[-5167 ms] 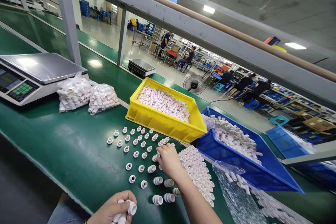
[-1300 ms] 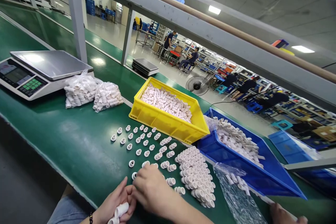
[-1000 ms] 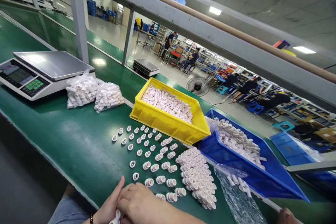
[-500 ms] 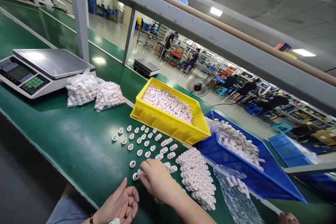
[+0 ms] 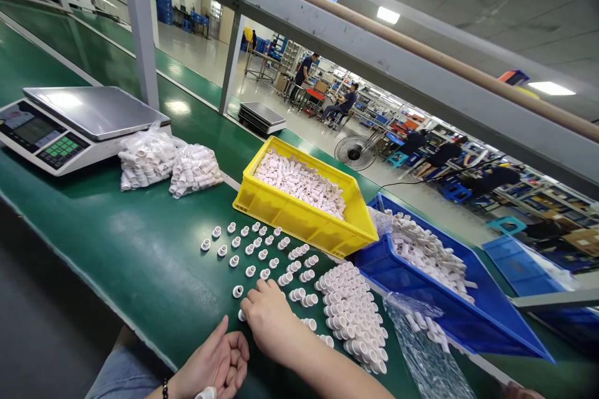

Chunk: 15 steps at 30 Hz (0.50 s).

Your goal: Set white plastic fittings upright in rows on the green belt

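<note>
My right hand (image 5: 269,319) is over the green worktop (image 5: 154,249), back upward, fingers curled down around a small white plastic pipe fitting (image 5: 241,316) that shows only partly at the fingertips. My left hand (image 5: 218,358) rests palm up beside it, fingers curled in. A white fitting (image 5: 206,393) shows at the lower edge of that palm, cut off by the frame. Loose rows of small upright fittings (image 5: 234,260) stand beyond my right hand, some with dark openings. To the right, fittings lie in a tight block (image 5: 353,318).
A yellow bin (image 5: 299,224) and a blue bin (image 5: 421,305) hold many white fittings. Bagged fittings (image 5: 194,169) lie beside a scale (image 5: 93,112). Clear plastic film (image 5: 416,349) lies at the right. A metal frame post (image 5: 140,31) rises behind. Another person's hand (image 5: 519,390) shows bottom right.
My right hand has shifted slightly left and its fingers now cover more of the fitting. My left hand is nearly unmoved. The view has shifted slightly.
</note>
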Motion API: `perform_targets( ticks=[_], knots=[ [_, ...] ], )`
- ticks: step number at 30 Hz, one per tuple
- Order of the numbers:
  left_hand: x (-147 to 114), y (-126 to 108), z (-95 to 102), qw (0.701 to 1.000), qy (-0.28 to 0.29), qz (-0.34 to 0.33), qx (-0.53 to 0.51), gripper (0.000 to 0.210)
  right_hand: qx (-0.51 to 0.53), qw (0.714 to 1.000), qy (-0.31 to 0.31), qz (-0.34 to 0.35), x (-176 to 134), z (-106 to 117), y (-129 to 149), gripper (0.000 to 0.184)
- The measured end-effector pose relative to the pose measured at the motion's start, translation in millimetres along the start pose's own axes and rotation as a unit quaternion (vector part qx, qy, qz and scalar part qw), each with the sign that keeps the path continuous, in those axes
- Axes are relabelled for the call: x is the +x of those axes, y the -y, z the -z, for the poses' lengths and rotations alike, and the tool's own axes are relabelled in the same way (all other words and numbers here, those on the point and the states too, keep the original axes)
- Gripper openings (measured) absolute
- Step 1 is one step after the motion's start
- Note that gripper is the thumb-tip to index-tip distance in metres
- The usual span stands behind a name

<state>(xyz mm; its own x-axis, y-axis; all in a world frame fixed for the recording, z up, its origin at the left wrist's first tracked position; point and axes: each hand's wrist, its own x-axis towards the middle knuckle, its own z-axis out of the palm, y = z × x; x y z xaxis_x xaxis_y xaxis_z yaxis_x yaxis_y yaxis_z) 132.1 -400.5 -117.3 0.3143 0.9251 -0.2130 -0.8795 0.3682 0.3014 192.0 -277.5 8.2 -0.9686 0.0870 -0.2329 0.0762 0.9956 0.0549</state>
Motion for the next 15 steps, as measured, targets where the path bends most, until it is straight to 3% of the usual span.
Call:
perform_targets(
  ticks=[8, 15],
  knots=[
    [1.0, -0.6, -1.3, 1.0, -0.006, -0.002, -0.006, 0.069, 0.002, 1.0, 0.02, 0.013, 10.7, -12.9, 2.0, 0.007],
    [1.7, -0.1, -0.8, 1.0, -0.016, -0.005, -0.005, 0.067, -0.006, 1.0, -0.012, -0.017, 3.7, -11.6, 2.0, 0.005]
  ],
)
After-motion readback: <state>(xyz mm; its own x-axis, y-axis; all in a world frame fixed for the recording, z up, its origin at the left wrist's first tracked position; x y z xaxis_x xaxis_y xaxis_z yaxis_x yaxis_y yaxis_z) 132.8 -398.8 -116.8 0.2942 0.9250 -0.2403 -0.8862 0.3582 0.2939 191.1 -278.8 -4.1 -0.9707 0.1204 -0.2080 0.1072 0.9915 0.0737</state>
